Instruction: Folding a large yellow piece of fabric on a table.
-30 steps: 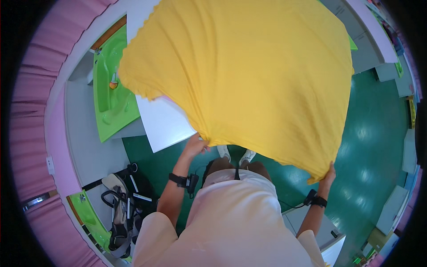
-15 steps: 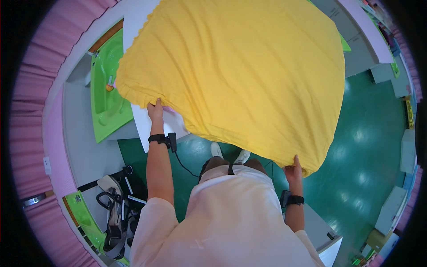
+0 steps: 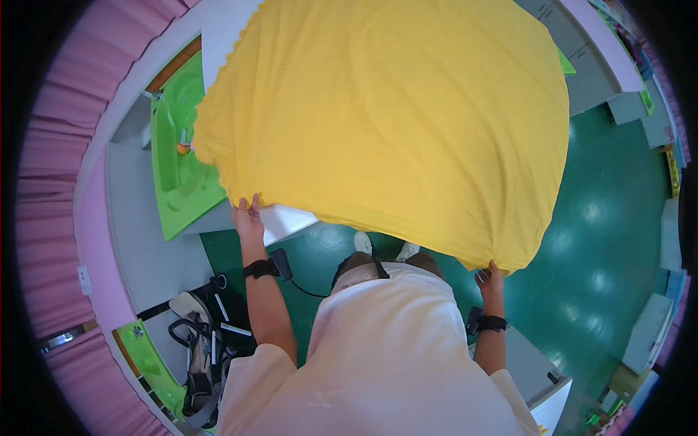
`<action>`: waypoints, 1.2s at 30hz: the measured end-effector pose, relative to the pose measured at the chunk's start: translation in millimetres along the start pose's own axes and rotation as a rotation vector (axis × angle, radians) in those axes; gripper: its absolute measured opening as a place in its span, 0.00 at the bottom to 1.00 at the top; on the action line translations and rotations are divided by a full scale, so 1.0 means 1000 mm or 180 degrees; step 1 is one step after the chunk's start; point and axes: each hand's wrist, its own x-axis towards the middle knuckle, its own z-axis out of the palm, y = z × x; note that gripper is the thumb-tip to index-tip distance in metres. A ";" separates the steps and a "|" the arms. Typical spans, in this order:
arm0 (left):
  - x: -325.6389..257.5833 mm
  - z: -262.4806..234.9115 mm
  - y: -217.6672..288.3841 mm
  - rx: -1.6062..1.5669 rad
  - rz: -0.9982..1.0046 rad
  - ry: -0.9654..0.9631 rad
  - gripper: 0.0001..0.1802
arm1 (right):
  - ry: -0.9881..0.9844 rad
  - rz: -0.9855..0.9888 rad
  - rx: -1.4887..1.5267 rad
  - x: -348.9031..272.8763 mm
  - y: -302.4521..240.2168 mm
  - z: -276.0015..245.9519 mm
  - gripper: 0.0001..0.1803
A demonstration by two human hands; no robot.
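Note:
A large yellow cloth (image 3: 392,123) with a ruffled left edge spreads out in front of me and covers most of a white table (image 3: 285,221). My left hand (image 3: 249,216) pinches its near left corner, beside the table's near corner. Farther right, my right hand (image 3: 491,277) grips the near right edge, which hangs over the floor. The cloth's near edge runs fairly straight between both hands, with soft folds across the middle. Whatever lies beneath the cloth is hidden.
At the left stands a green basin (image 3: 182,174) with a small orange toy (image 3: 183,147) in it. A folded black stroller-like frame (image 3: 200,356) lies at lower left. Grey cabinets (image 3: 585,80) stand at far right, above the green floor (image 3: 596,189). Pink curtains (image 3: 62,182) line the left.
My left hand has come nearer and slightly left with its corner. The right hand has shifted slightly right. The cloth's near edge is now straighter and flatter, with fewer deep folds.

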 end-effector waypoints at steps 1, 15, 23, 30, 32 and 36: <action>0.006 -0.006 -0.004 0.0375 0.0004 -0.0230 0.12 | -0.0090 0.0014 -0.0111 0.019 0.003 -0.021 0.09; -0.034 0.026 -0.011 0.3660 0.1463 -0.0512 0.18 | -0.0168 -0.0006 0.0729 -0.035 -0.019 0.024 0.19; -0.036 0.080 -0.045 0.2096 -0.0646 -0.0507 0.14 | -0.0560 0.0728 0.1284 0.009 -0.015 0.048 0.35; 0.014 0.076 -0.052 0.1509 -0.1641 -0.0605 0.19 | -0.1068 0.0211 0.1742 0.022 -0.011 0.047 0.15; 0.011 0.090 -0.056 0.1190 -0.1638 -0.0756 0.20 | -0.1257 -0.0123 0.1694 -0.008 -0.033 0.058 0.12; -0.002 0.118 -0.050 0.0546 -0.1558 -0.1136 0.21 | -0.1064 -0.0502 0.1494 -0.032 -0.067 0.066 0.13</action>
